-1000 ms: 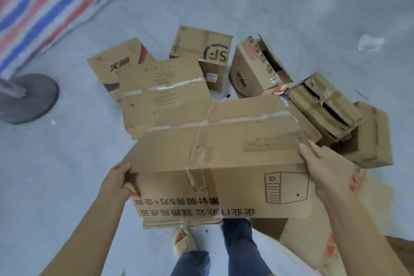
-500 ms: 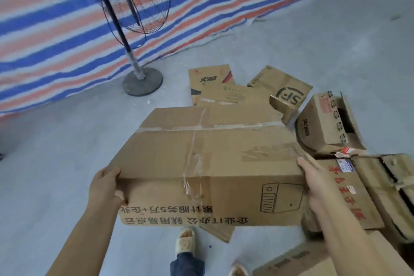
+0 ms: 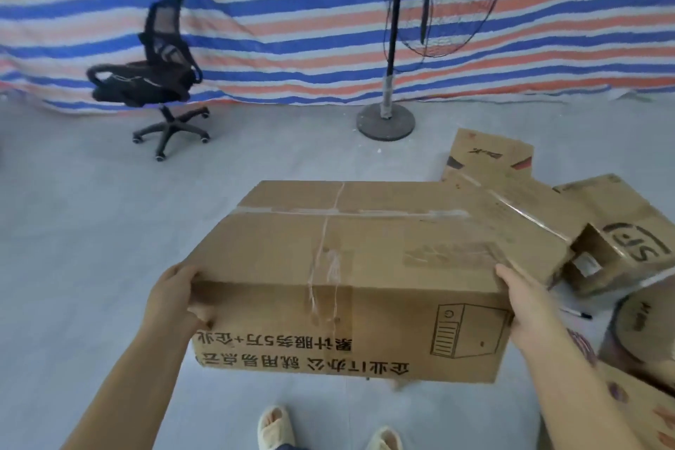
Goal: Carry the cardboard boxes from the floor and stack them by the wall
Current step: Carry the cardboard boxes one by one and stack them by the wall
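Note:
A large taped cardboard box (image 3: 350,267) with black printed characters and a computer-tower drawing hangs in front of me, off the floor. My left hand (image 3: 175,298) grips its near left corner and my right hand (image 3: 526,310) grips its near right corner. Behind it to the right, other cardboard boxes lie on the grey floor: a flat one with tape (image 3: 518,208), one with an SF logo (image 3: 628,241), one with a red and black print (image 3: 489,157), and more at the right edge (image 3: 643,332).
A striped blue, orange and white tarpaulin wall (image 3: 292,11) runs across the back. A black office chair (image 3: 153,77) stands at the left before it, a pedestal fan (image 3: 391,47) at the centre right. Open grey floor (image 3: 91,248) spreads to the left. My sandalled feet (image 3: 274,427) show below.
The view has swung up and left: the tarpaulin wall, the chair and the whole fan came into sight. The held box stays in both hands and the floor boxes slid right.

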